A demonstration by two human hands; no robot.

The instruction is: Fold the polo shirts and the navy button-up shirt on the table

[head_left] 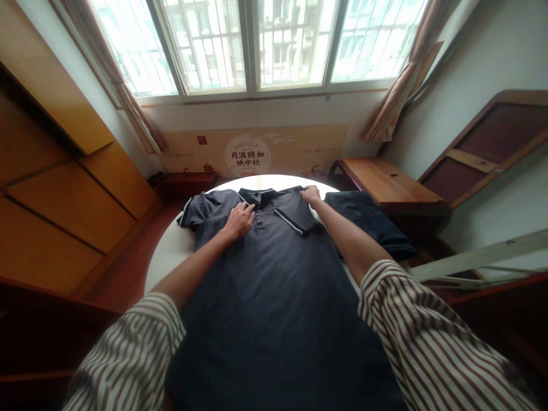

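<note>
A dark grey polo shirt (274,285) lies spread front up across a round white table, its collar at the far edge. My left hand (240,220) rests flat on the chest beside the button placket, fingers apart and close to the collar (257,197). At the far right shoulder, my right hand (310,195) has its fingers closed on the shirt's edge. The right sleeve (295,214) is folded inward over the body, its white-striped cuff facing the chest. The left sleeve (186,212) sticks out to the side.
Folded dark cloth (363,220) lies at the table's right side. The white table (165,257) shows along the left. A wooden side table (389,180) stands at the back right, wooden cabinets (64,200) at the left. Windows (252,45) and curtains are beyond.
</note>
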